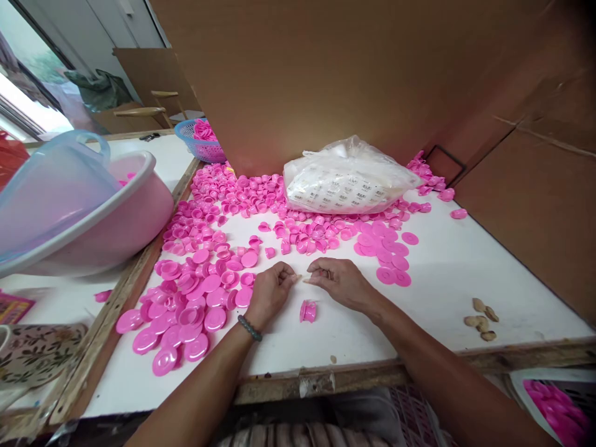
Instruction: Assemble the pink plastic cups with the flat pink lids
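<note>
My left hand (274,290), with a dark beaded bracelet at its wrist, is closed in a pinch on a small tan piece (298,277) that looks like nut shell. Facing it across a narrow gap, my right hand (339,280) also pinches a small pale tan bit between thumb and forefinger; its exact kind is too small to tell. Just below both hands, a pink plastic toy cup piece (308,311) rests on the white tabletop (354,335). Several tan shells (484,320) lie near the table's right front. Pink saucers (190,316) are heaped left of my left hand.
Small pink cups (251,192) spread across the back, near a clear plastic bag (349,180) of printed packets. Flat pink discs (384,248) lie at right. A large cardboard box (335,74) walls the far side. At left stand a big basin (135,211) and a flowered mug (41,354).
</note>
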`<action>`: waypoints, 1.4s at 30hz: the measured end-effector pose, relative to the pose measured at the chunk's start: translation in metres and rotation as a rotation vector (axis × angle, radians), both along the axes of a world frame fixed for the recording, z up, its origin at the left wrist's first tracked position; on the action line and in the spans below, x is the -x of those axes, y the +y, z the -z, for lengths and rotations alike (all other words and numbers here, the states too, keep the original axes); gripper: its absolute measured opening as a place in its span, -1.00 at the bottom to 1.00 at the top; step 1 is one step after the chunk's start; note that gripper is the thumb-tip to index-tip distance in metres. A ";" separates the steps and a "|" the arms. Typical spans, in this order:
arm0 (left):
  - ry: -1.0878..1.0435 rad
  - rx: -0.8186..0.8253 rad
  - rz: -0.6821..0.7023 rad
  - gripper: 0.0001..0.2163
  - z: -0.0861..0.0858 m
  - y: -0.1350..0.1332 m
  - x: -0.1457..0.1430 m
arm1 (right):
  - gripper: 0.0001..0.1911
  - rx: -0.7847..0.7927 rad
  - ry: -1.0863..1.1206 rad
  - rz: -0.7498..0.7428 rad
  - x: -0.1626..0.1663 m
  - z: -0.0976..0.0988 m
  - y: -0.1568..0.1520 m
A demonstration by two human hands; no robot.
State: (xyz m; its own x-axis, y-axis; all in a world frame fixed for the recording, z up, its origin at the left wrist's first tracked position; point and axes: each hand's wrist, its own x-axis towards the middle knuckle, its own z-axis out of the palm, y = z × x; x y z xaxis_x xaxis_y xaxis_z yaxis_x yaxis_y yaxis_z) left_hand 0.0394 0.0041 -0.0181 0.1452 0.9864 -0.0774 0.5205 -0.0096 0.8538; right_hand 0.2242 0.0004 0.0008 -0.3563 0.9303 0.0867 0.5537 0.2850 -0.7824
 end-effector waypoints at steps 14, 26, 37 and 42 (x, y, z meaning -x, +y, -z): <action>-0.166 0.084 -0.060 -0.72 -0.011 0.000 -0.004 | -0.79 -0.351 -0.020 -0.149 0.013 0.024 0.000; -0.592 0.340 -0.026 -0.64 -0.008 0.000 -0.002 | -0.78 -0.374 -0.181 -0.199 0.008 0.012 -0.009; -0.460 0.539 -0.109 -0.70 -0.012 -0.003 -0.004 | -0.87 -0.083 -0.026 -0.049 0.014 0.028 -0.005; -0.438 0.612 -0.087 -0.77 -0.016 0.002 -0.003 | -0.75 0.128 0.134 -0.023 0.012 0.034 -0.002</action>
